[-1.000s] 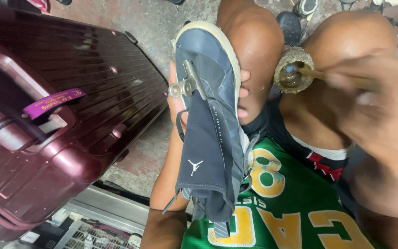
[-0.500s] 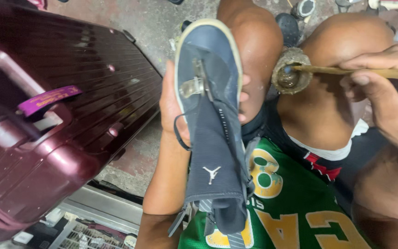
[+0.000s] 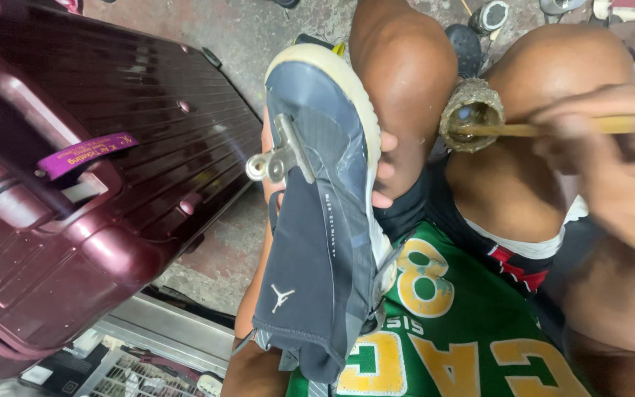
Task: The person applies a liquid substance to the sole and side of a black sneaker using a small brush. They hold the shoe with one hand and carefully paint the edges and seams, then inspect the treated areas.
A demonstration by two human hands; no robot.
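Concrete floor [image 3: 259, 37]; left hand [image 3: 384, 165] grips shoe [image 3: 325, 213]; right hand [image 3: 611, 169] holds stick [image 3: 508, 130] in crusted pot [image 3: 472, 114].

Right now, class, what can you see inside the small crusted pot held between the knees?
Inside the pot, the tip of a thin stick held by the right hand dips into something dark and glossy. The pot's bottom is hidden.

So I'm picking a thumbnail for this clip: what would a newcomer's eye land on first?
First the dark blue sneaker at centre, gripped by the left hand, a metal clip on its upper. Next the big maroon suitcase filling the left side. At upper right, the blurred right hand pokes a stick into a small crusted pot beside the knee.
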